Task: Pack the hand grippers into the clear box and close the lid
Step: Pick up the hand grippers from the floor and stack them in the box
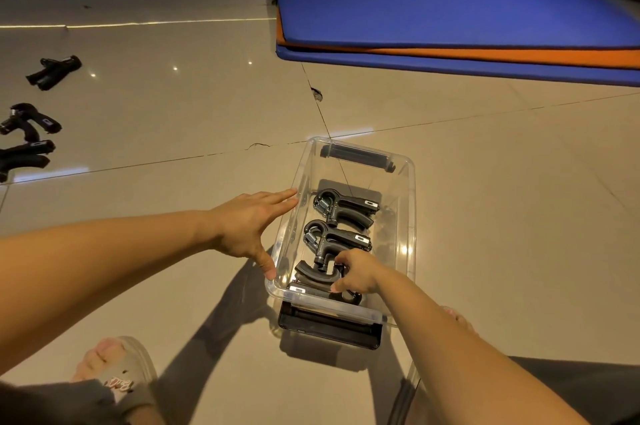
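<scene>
Clear plastic forms the box (pixel 410 203), which stands on the tiled floor (pixel 485 217) with no lid on it. Left hand (pixel 251 222) lies flat against the box's left wall, fingers spread and holding nothing. Right hand (pixel 356 270) reaches inside at the near end, fingers closed on the nearest hand gripper (pixel 318 277). Two more hand grippers (pixel 343 208) lie beyond it in the box. Loose grippers (pixel 29 125) lie on the floor at far left. Blue and orange mats (pixel 450 9) are stacked at far right.
</scene>
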Demonstrator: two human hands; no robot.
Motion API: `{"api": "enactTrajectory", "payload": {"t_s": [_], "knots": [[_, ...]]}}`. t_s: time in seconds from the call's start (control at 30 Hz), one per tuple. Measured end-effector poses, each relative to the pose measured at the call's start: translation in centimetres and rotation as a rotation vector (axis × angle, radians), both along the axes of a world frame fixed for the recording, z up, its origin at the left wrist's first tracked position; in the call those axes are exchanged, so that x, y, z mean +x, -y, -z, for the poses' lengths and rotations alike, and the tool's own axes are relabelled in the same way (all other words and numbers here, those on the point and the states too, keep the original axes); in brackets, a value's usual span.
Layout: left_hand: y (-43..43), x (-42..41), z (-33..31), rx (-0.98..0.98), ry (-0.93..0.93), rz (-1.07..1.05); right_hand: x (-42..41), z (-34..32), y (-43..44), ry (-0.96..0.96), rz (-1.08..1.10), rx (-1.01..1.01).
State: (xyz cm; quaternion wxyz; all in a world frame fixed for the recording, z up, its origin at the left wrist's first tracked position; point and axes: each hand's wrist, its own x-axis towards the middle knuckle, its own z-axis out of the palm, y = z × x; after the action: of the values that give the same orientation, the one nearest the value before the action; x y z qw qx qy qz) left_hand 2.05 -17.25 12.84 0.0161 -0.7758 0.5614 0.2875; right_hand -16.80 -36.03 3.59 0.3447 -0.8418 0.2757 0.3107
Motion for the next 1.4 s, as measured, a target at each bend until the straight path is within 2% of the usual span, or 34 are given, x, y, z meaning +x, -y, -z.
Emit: {"api": "enactTrajectory", "payload": {"t_s": [0.17,0.43,0.63,0.83,1.0,1.27,1.4], "knots": [[-1.0,-0.7,-0.5,-0.027,0.051,-0.046,0.2,-2.6,-0.7,0.104,0.093,-0.02],[-7.3,-1.3,-6.9,-0.159,0.035,-0.332,2.6,-12.1,-5.1,0.488,0.175,-0.068],[-17.0,0.1,-13.4,-0.199,0.066,-0.516,7.1,-20.3,-13.1,0.662,0.047,-0.076],[-24.8,3.4,-17.4,-0.248,0.107,-0.682,12.6,-25.1,-22.0,0.734,-0.054,0.001],[-30.4,6.8,-19.0,-0.261,0.154,-0.72,17.5,-25.4,-26.7,0.766,-0.006,0.059],[-39.4,14.4,-22.4,-0.166,0.274,-0.788,28.0,-25.7,-31.8,0.745,-0.008,0.109],[-41.6,18.6,-21.1,-0.089,0.314,-0.828,34.5,-24.4,-33.6,0.7,-0.067,0.109]]}}
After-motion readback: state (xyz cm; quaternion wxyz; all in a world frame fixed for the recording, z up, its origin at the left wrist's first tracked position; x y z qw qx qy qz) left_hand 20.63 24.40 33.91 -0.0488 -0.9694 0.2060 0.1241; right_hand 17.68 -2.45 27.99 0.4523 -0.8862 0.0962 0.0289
